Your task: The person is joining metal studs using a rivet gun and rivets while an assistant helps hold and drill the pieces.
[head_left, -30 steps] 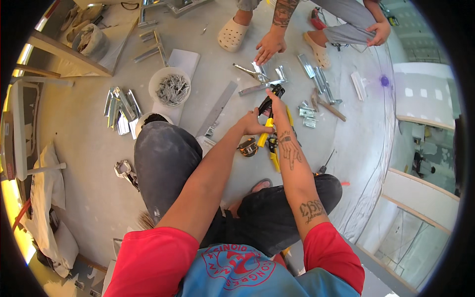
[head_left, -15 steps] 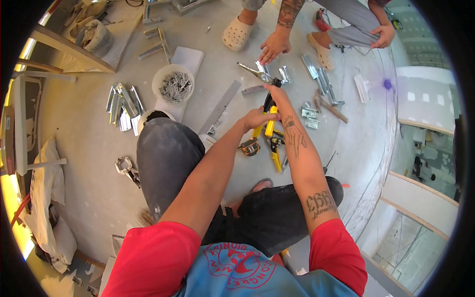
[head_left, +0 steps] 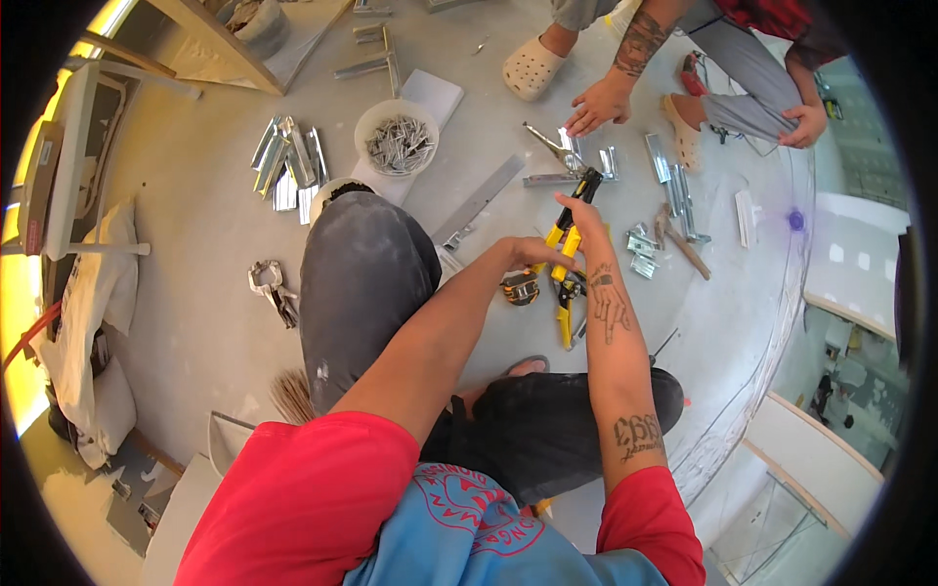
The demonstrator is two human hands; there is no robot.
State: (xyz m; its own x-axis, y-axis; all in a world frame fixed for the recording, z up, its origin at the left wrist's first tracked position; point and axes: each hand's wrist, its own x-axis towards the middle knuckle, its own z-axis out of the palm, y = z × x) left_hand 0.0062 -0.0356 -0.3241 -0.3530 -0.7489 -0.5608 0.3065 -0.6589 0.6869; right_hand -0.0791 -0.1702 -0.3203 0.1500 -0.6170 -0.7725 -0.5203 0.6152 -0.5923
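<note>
Both my hands grip a yellow-and-black two-handled hand tool (head_left: 570,246) above the floor. My left hand (head_left: 529,253) is closed at its yellow handles, and my right hand (head_left: 584,221) is closed around it nearer the black head. The black head points away from me, close to a thin metal profile (head_left: 549,180). A locking clamp (head_left: 553,144) lies against that metal. Another person's hand (head_left: 601,102) reaches down to the metal pieces from the far side. Below my hands lie yellow-handled snips (head_left: 564,317) and a tape measure (head_left: 521,288).
A white bucket (head_left: 363,129) of small metal fasteners stands on a white board (head_left: 436,95). Cut metal profiles (head_left: 290,161) are piled at left, near another clamp (head_left: 272,289). At right are a hammer (head_left: 688,247), small brackets (head_left: 642,256) and more profiles (head_left: 676,190).
My view has shifted, so the floor things sit further right. The tool's black head now shows more plainly beyond my right hand. Both hands still hold the tool.
</note>
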